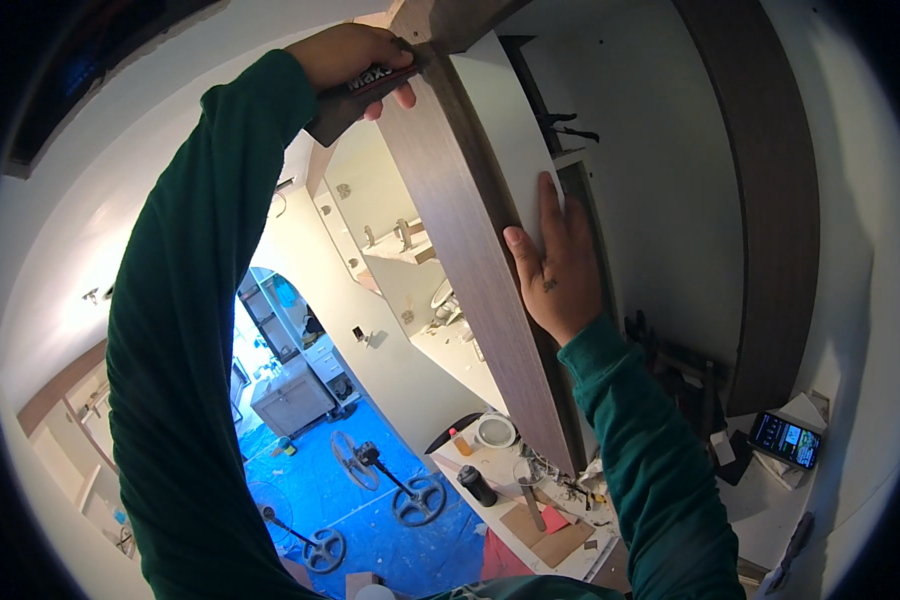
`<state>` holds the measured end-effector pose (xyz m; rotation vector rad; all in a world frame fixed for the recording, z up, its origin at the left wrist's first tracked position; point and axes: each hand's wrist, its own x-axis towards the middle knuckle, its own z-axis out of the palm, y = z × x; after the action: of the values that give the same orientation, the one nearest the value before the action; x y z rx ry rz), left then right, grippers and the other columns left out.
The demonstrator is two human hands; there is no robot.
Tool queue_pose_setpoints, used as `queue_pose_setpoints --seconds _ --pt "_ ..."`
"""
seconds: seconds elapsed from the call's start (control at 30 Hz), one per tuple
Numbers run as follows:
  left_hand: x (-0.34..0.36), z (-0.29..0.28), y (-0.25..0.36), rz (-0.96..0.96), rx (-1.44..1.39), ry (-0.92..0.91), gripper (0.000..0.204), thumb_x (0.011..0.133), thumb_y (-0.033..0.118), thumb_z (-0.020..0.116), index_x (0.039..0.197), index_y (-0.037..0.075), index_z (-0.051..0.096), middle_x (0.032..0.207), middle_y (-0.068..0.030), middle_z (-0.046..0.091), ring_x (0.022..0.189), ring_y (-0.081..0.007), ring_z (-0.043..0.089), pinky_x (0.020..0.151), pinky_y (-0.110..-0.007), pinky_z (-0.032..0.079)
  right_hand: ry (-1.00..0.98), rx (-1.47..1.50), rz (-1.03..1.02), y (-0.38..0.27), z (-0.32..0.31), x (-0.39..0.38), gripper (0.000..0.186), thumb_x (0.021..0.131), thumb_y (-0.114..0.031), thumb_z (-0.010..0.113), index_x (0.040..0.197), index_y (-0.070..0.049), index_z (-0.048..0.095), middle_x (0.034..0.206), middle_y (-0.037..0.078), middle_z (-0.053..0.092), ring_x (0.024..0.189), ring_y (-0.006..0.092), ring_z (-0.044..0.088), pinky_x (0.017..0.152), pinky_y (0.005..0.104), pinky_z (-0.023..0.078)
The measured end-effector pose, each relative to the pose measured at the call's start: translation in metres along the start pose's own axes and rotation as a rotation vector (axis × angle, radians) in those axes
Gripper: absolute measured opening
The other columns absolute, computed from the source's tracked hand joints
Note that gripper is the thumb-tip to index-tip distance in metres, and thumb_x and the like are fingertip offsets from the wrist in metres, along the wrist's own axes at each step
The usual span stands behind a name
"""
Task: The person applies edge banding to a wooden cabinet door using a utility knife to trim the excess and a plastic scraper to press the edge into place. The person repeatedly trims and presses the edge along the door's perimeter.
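Observation:
At the top, my left hand (350, 58) is closed around a dark, flat, block-like tool (338, 118) with pale lettering; its exact kind is unclear. The tool's narrow end meets the upper end of a tall wood-grain panel (450, 200). Lower down and to the right, my right hand (562, 270) lies open against the cabinet, thumb by the panel's dark edge and fingers on a white inner panel (505, 110). Nothing shows in that hand. The panel runs at a slant from the top middle down to the worktop.
The cluttered worktop (515, 515) holds a black bottle (477, 486), a round white fitting (495, 430) and cardboard (545, 540). A lit phone (785, 440) leans at the right. Blue sheeting (370, 540) covers the floor under spoked wheels (418, 500). Open cupboards (395, 215) stand behind.

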<state>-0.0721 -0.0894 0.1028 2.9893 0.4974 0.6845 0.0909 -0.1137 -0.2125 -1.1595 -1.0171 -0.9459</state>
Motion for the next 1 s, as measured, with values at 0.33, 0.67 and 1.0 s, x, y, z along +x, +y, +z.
queue_pose_setpoints --seconds 0.33,0.67,1.0 --pt "0.004 -0.007 0.0 0.005 0.023 -0.034 0.028 0.109 0.021 0.043 0.118 -0.001 0.057 0.094 -0.0149 0.076 0.048 -0.0137 0.06 0.054 -0.027 0.056 0.012 -0.032 -0.011 -0.001 0.001 -0.001 0.071 0.106 -0.05 0.049 0.159 -0.006 0.032 0.135 0.041 0.047 0.117 0.0546 0.059 0.093 0.0535 0.055" --pt "0.012 -0.011 0.0 -0.047 0.048 -0.076 0.024 0.108 0.022 0.044 0.11 0.002 0.057 0.089 -0.0169 0.075 0.048 -0.0146 0.06 0.053 -0.028 0.056 -0.016 0.001 0.004 -0.005 -0.003 0.001 0.07 0.105 -0.046 0.054 0.158 -0.005 0.033 0.134 0.042 0.048 0.116 0.0557 0.059 0.091 0.0532 0.056" --pt "0.01 -0.01 0.006 -0.04 0.096 -0.074 0.025 0.109 0.022 0.044 0.114 0.002 0.058 0.091 -0.0155 0.076 0.048 -0.0148 0.06 0.054 -0.027 0.056 0.014 -0.023 -0.019 0.001 0.001 0.001 0.069 0.105 -0.044 0.054 0.158 -0.005 0.034 0.131 0.04 0.049 0.114 0.0542 0.061 0.09 0.0519 0.057"
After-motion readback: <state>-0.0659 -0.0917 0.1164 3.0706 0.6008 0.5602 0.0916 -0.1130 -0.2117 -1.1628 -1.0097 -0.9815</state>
